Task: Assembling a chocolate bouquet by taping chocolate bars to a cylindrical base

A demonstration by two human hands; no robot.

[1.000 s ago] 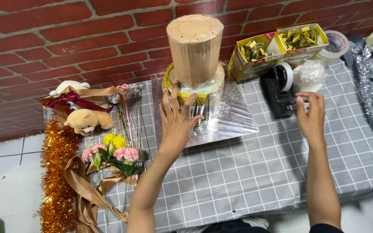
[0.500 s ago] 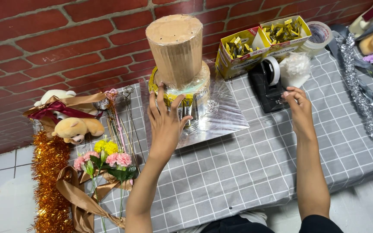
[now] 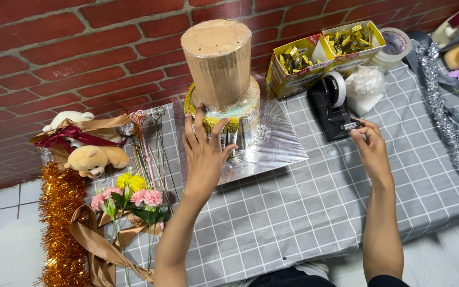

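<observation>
Under both our hands lies the desk (image 3: 304, 212) in its grey checked cloth. Just ahead of our left hand (image 3: 205, 154) stands the brown cardboard tower (image 3: 220, 61) on a silver board (image 3: 272, 143); that grip is open, fingers spread against the wrapped base. Our right hand (image 3: 370, 146) pinches tape at the black tape dispenser (image 3: 331, 103), touching its front end. Beyond sit 2 yellow boxes (image 3: 325, 50).

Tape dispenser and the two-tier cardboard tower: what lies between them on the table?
In the head view, only the tower's silver base board and checked tablecloth lie between.
</observation>
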